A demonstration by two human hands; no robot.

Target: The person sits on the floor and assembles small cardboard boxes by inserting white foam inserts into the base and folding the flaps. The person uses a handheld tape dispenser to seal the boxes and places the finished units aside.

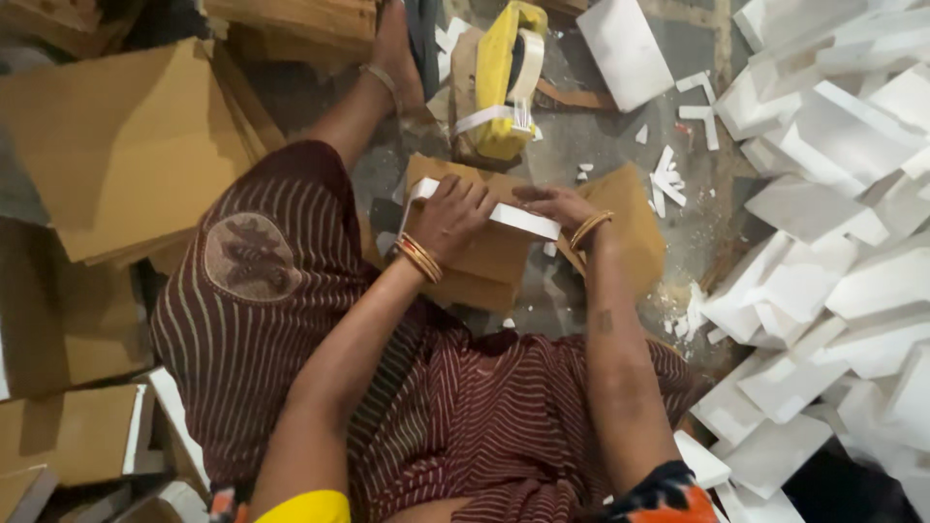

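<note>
A grey concrete floor (620, 145), dusty and scattered with white crumbs, carries everything here; the person sits on it in a striped maroon garment, knees spread, looking straight down at the work.

Between the two hands lies a white foam strip (518, 219), long and flat, held across a folded brown cardboard piece (484, 257) that rests on the floor just ahead of the lap. The left hand (448, 218) lies curled over the near-left end of the strip, fingers bent down onto it and the cardboard beneath, pressing rather than spread. The right hand (554, 204) comes in from the other side with its fingers flat and close together on the strip's top edge; whether the thumb pinches underneath cannot be told. Both wrists wear gold bangles.

To seat the strip well, it seems wise to keep the left hand firm as the anchor and let the right slide along, so the foam stays square to the cardboard's fold and does not snap, being brittle stuff.

Just beyond the hands stands a yellow bundle (504, 82) banded with white strapping. Farther off on the right-hand side is a big heap of white foam blocks (833, 232). On the left-hand side lie stacked flat cardboard sheets (116, 145), and a bare foot (392, 48) shows beyond them.
</note>
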